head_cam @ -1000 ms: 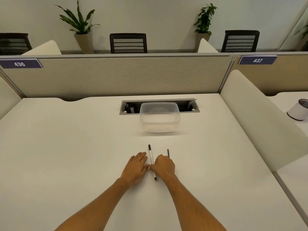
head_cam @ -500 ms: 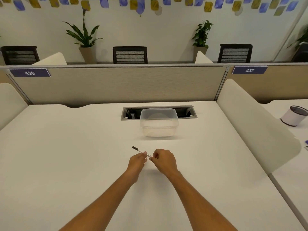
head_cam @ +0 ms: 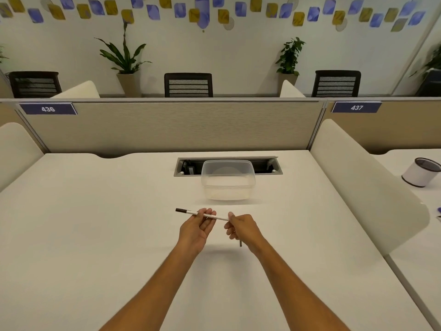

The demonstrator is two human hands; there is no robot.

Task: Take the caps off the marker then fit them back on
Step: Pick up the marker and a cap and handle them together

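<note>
A slim white marker [head_cam: 193, 212] with a black cap [head_cam: 181, 210] on its left end is held level above the white desk [head_cam: 95, 235]. My left hand [head_cam: 195, 229] grips the barrel near its middle with the fingertips. My right hand [head_cam: 241, 229] pinches the marker's right end, which is hidden inside the fingers. A short thin dark piece [head_cam: 240, 243] pokes out under my right hand; I cannot tell whether it lies on the desk or is held.
A clear plastic container [head_cam: 228, 185] stands just beyond the hands, in front of a cable slot [head_cam: 186, 167] in the desk. Beige partitions [head_cam: 167, 125] close the back; a curved white divider [head_cam: 358, 182] runs along the right. A white cup [head_cam: 420, 172] stands on the neighbouring desk.
The marker was lifted off the desk and turned from pointing away to lying crosswise between both hands. The hands have since moved a little apart along it.
</note>
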